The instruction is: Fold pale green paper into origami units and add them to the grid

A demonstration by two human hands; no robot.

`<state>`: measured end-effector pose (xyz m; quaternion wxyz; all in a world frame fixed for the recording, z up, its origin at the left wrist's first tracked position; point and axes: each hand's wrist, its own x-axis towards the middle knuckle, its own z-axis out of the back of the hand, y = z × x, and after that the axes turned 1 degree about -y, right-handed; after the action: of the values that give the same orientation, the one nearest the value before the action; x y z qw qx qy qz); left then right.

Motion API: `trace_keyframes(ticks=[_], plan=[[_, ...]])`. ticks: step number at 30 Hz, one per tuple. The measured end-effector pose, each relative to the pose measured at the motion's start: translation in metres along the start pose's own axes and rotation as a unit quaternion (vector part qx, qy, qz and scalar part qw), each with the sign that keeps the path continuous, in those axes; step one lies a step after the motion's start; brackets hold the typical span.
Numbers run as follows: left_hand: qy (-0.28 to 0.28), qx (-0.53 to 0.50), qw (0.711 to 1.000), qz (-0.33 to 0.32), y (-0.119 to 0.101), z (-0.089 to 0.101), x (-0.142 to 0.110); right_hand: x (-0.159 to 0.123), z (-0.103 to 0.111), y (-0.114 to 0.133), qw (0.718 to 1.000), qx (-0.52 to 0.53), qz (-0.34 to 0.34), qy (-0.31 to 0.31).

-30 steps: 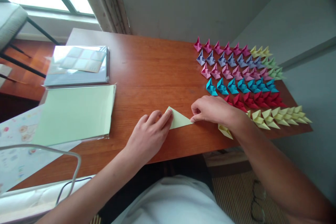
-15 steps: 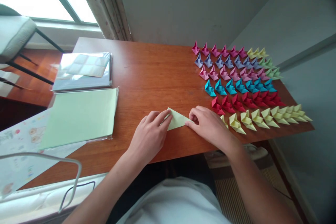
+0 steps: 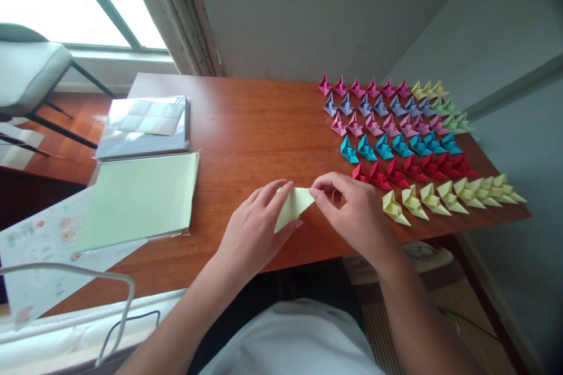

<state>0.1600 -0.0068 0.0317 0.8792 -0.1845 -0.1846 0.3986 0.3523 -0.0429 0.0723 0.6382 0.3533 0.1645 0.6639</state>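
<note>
Between my hands, near the table's front edge, is a folded piece of pale yellow-green paper [image 3: 294, 206]. My left hand [image 3: 259, 220] is closed on its left side, with the fingers above and the thumb below. With thumb and fingertips, my right hand [image 3: 352, 205] pinches the paper's right corner. Part of the sheet is hidden behind the left fingers. Just right of my right hand stands a row of pale yellow folded paper boats [image 3: 413, 201].
More folded boats in red [image 3: 416, 169], blue [image 3: 383, 146], pink [image 3: 373, 124] and purple [image 3: 365, 105] line the wooden table's [image 3: 246, 123] right side. On the left lie a pack of green paper [image 3: 141, 199] and a plastic-wrapped pack [image 3: 143, 126]. A grey chair [image 3: 33, 70] stands beyond.
The paper has been lifted and tilted, its right corner raised. My left thumb has come out along its lower edge, and my right hand has shifted slightly left. The view has moved a little.
</note>
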Motion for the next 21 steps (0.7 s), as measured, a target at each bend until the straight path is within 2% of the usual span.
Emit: trace_keyframes(ticks=[4, 6, 11, 16, 19, 21], plan=[[0.016, -0.104, 0.993, 0.056, -0.001, 0.003, 0.002, 0.001, -0.002, 0.002, 0.999, 0.039, 0.009, -0.023], [0.013, -0.201, 0.976, 0.081, 0.0, 0.004, 0.002, 0.001, -0.004, 0.001, 0.996, 0.088, -0.01, -0.027], [0.022, -0.463, 0.878, 0.119, 0.001, 0.002, 0.001, -0.003, -0.011, -0.006, 0.983, 0.175, -0.047, 0.028], [0.068, -0.585, 0.79, 0.169, 0.0, 0.002, 0.0, -0.004, -0.016, -0.011, 0.979, 0.187, -0.053, 0.062], [0.084, -0.6, 0.775, 0.181, 0.0, 0.002, 0.0, -0.004, -0.015, -0.011, 0.977, 0.193, -0.05, 0.072], [0.075, -0.58, 0.791, 0.179, 0.0, 0.001, 0.0, -0.005, -0.014, -0.01, 0.978, 0.192, -0.042, 0.074]])
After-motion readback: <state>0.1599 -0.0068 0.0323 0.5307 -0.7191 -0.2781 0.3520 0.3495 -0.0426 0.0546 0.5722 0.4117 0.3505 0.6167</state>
